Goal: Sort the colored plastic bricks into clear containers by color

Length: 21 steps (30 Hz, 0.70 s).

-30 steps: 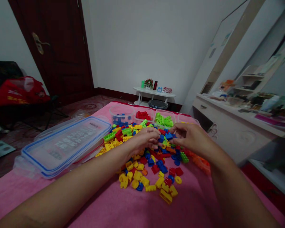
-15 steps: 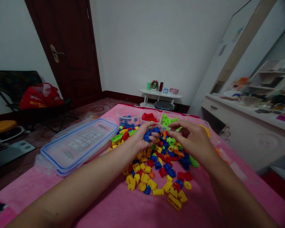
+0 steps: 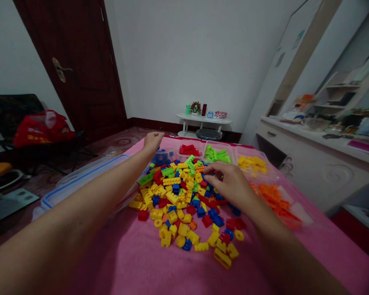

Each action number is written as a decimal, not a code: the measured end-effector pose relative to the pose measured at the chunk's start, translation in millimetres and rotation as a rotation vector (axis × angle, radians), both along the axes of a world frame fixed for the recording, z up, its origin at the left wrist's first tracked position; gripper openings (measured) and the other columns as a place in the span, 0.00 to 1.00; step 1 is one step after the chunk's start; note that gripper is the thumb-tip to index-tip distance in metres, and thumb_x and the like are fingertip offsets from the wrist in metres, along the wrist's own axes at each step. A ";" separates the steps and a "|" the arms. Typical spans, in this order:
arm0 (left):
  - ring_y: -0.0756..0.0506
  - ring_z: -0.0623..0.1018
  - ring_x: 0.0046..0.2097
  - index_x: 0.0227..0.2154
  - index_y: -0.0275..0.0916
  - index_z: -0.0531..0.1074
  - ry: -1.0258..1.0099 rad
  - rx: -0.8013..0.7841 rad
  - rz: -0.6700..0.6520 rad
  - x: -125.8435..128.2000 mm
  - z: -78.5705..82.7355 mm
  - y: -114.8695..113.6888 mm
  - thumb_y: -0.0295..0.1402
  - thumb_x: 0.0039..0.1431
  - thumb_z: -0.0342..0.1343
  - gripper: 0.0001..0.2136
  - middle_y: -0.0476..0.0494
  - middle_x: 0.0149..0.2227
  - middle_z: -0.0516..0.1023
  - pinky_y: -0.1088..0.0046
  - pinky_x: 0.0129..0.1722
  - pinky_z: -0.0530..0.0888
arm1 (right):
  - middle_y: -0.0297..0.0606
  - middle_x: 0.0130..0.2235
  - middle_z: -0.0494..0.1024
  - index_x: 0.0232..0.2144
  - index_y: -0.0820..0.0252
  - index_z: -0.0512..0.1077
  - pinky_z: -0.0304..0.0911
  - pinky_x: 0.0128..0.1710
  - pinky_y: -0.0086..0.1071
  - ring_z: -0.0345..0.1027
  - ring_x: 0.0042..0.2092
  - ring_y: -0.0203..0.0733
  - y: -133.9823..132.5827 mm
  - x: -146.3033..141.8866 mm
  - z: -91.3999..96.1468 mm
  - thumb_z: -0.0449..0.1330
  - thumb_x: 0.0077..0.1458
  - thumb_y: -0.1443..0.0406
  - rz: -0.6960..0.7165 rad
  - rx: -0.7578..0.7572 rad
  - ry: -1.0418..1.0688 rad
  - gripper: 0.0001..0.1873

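A heap of red, yellow, blue and green toy bricks (image 3: 184,200) lies on a pink cloth (image 3: 147,262). My left hand (image 3: 152,141) is stretched far out over a clear tub of blue bricks (image 3: 161,156), fingers curled into a fist; what it holds is hidden. My right hand (image 3: 229,182) rests on the heap's right side with fingers bent down among blue and red bricks. Behind the heap stand tubs of red bricks (image 3: 189,149), green bricks (image 3: 217,155) and yellow bricks (image 3: 252,163).
A clear lid with a blue rim (image 3: 80,180) lies left of the heap, under my left arm. Orange bricks (image 3: 275,200) sit in a container at the right. A dark door (image 3: 74,61), a small white table (image 3: 203,121) and a white dresser (image 3: 320,164) surround the place.
My left hand, which held blue bricks at the heap, has reached out to the tub of blue bricks. My right hand has dropped onto the heap.
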<state>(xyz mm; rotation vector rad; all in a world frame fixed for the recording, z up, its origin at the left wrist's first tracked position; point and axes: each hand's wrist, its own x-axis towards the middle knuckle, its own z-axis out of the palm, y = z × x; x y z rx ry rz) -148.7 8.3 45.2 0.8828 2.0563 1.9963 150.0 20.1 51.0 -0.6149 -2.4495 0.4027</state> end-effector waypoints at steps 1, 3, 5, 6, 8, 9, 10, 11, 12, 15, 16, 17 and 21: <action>0.49 0.71 0.30 0.26 0.33 0.74 0.116 -0.017 -0.031 8.3 -1.7 -1.0 0.34 0.46 0.56 0.08 0.46 0.25 0.74 0.77 0.29 0.64 | 0.37 0.36 0.75 0.34 0.59 0.74 0.60 0.37 0.30 0.67 0.35 0.37 -4.0 -5.0 -7.0 0.56 0.49 0.68 0.029 0.001 -0.031 0.09; 0.49 0.73 0.33 0.30 0.33 0.76 0.366 -0.077 -0.153 29.3 -0.2 -3.4 0.36 0.49 0.53 0.12 0.45 0.29 0.77 0.77 0.31 0.66 | 0.38 0.44 0.73 0.42 0.57 0.72 0.60 0.39 0.30 0.67 0.39 0.37 -14.4 -14.5 -20.4 0.56 0.49 0.71 0.091 0.020 -0.087 0.17; 0.49 0.73 0.32 0.31 0.33 0.77 0.545 -0.197 -0.338 51.9 6.4 -7.7 0.36 0.51 0.51 0.13 0.44 0.29 0.78 0.77 0.31 0.66 | 0.38 0.53 0.66 0.52 0.53 0.65 0.60 0.43 0.31 0.66 0.44 0.38 -24.6 -20.9 -31.1 0.55 0.49 0.72 0.140 0.056 -0.137 0.26; 0.49 0.73 0.30 0.31 0.34 0.77 0.631 -0.285 -0.421 62.4 10.7 -10.9 0.36 0.51 0.51 0.13 0.44 0.29 0.78 0.77 0.30 0.66 | 0.38 0.56 0.62 0.55 0.52 0.62 0.60 0.44 0.31 0.65 0.46 0.39 -28.5 -22.6 -34.8 0.55 0.50 0.71 0.154 0.073 -0.168 0.29; 0.49 0.74 0.30 0.31 0.35 0.78 0.802 -0.463 -0.518 79.7 19.4 -20.0 0.33 0.50 0.52 0.12 0.44 0.28 0.78 0.76 0.30 0.66 | 0.39 0.57 0.61 0.55 0.50 0.61 0.59 0.45 0.31 0.64 0.48 0.40 -32.4 -23.3 -38.8 0.55 0.52 0.69 0.150 0.085 -0.239 0.27; 0.48 0.74 0.30 0.32 0.36 0.78 0.875 -0.547 -0.530 86.1 23.0 -25.7 0.32 0.49 0.52 0.11 0.44 0.29 0.78 0.76 0.30 0.66 | 0.39 0.55 0.62 0.53 0.51 0.63 0.59 0.44 0.31 0.65 0.47 0.40 -32.2 -22.7 -39.2 0.56 0.52 0.68 0.135 0.077 -0.276 0.25; 0.48 0.75 0.31 0.32 0.37 0.78 0.937 -0.628 -0.544 91.3 25.9 -31.9 0.31 0.47 0.53 0.11 0.44 0.31 0.79 0.76 0.31 0.66 | 0.40 0.52 0.65 0.51 0.51 0.66 0.59 0.43 0.31 0.66 0.46 0.40 -30.8 -21.9 -38.9 0.56 0.52 0.66 0.118 0.065 -0.310 0.22; 0.47 0.75 0.32 0.33 0.39 0.78 0.991 -0.701 -0.561 95.4 28.0 -38.4 0.31 0.46 0.54 0.12 0.44 0.32 0.79 0.76 0.31 0.67 | 0.39 0.49 0.67 0.48 0.52 0.68 0.59 0.42 0.31 0.66 0.44 0.40 -28.5 -21.0 -38.0 0.58 0.52 0.65 0.101 0.052 -0.340 0.19; 0.47 0.75 0.33 0.34 0.41 0.78 1.033 -0.773 -0.581 98.7 29.4 -44.8 0.31 0.44 0.56 0.12 0.44 0.33 0.79 0.76 0.32 0.67 | 0.39 0.46 0.69 0.46 0.52 0.69 0.58 0.41 0.31 0.67 0.43 0.41 -25.7 -20.0 -36.8 0.59 0.51 0.64 0.087 0.045 -0.363 0.17; 0.44 0.76 0.35 0.38 0.45 0.77 1.126 -0.952 -0.655 106.7 29.8 -60.8 0.33 0.40 0.60 0.17 0.45 0.35 0.79 0.73 0.32 0.68 | 0.38 0.40 0.72 0.39 0.55 0.72 0.57 0.39 0.31 0.67 0.41 0.42 -17.0 -17.0 -32.4 0.62 0.48 0.63 0.083 0.055 -0.393 0.14; 0.43 0.76 0.36 0.39 0.46 0.77 1.144 -0.990 -0.665 109.3 29.3 -64.1 0.33 0.40 0.60 0.18 0.45 0.36 0.79 0.72 0.32 0.69 | 0.38 0.39 0.72 0.38 0.56 0.72 0.57 0.38 0.31 0.67 0.41 0.42 -14.6 -16.0 -31.0 0.62 0.47 0.62 0.090 0.058 -0.391 0.13; 0.42 0.76 0.37 0.39 0.47 0.77 1.155 -1.015 -0.666 111.9 28.9 -66.0 0.33 0.41 0.60 0.18 0.45 0.37 0.79 0.72 0.33 0.70 | 0.38 0.39 0.73 0.38 0.57 0.72 0.56 0.38 0.31 0.67 0.41 0.42 -12.7 -15.0 -29.7 0.62 0.47 0.61 0.099 0.056 -0.386 0.13; 0.41 0.76 0.39 0.37 0.47 0.77 1.158 -1.065 -0.649 122.4 30.7 -61.7 0.30 0.41 0.59 0.16 0.43 0.37 0.79 0.70 0.35 0.71 | 0.39 0.39 0.74 0.40 0.58 0.73 0.56 0.38 0.30 0.67 0.40 0.42 -6.8 -11.7 -25.5 0.63 0.47 0.61 0.136 0.014 -0.340 0.16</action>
